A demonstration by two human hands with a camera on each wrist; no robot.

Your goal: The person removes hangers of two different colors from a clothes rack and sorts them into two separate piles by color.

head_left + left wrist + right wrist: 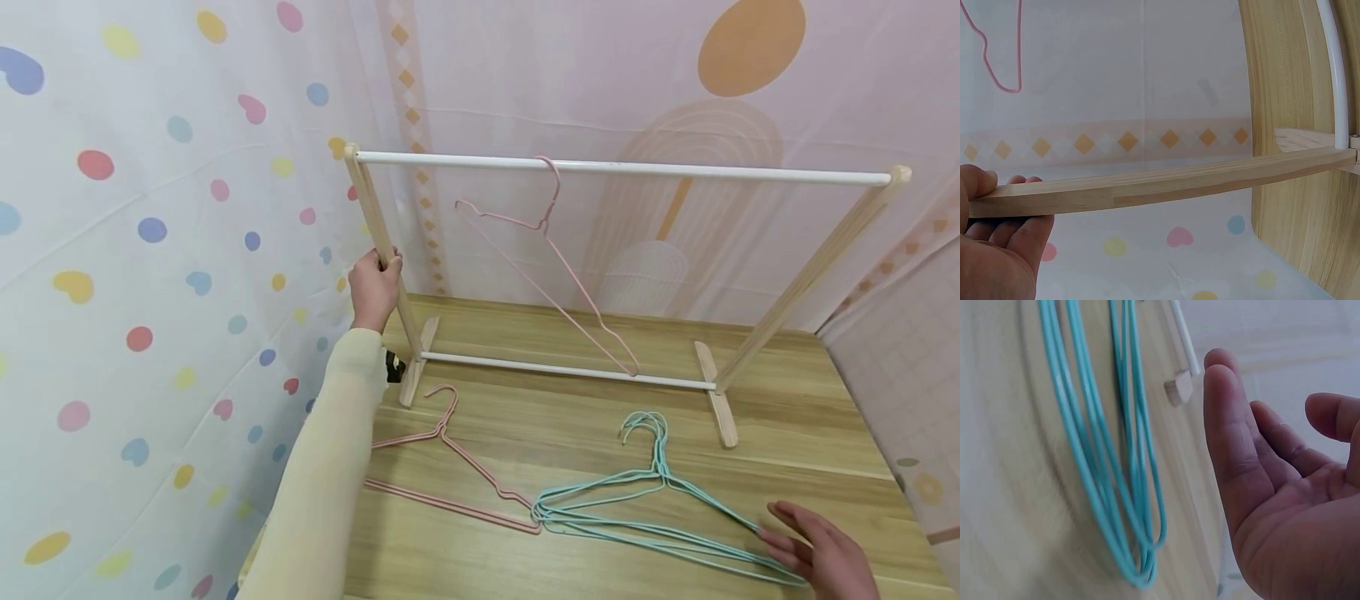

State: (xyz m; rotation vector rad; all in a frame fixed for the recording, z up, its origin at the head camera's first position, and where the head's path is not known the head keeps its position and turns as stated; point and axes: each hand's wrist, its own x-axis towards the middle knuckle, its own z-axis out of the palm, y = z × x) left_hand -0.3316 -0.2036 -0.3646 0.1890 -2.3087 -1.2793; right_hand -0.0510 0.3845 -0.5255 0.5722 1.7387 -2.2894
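My left hand grips the left wooden post of a small clothes rack, thumb on one side and fingers on the other. On the rack's white top rail hangs one pink hanger, tilted. Beside the right end of a bunch of teal hangers is my right hand. Its fingers are extended and hold nothing; the right wrist view shows the hand apart from the teal hangers. Pink hangers lie on the table left of the teal ones, partly hidden by my left sleeve.
The rack's lower white rail and wooden feet stand on the wood-grain table. A dotted cloth hangs close on the left, and a patterned cloth is behind the rack. A black object shows at my left wrist.
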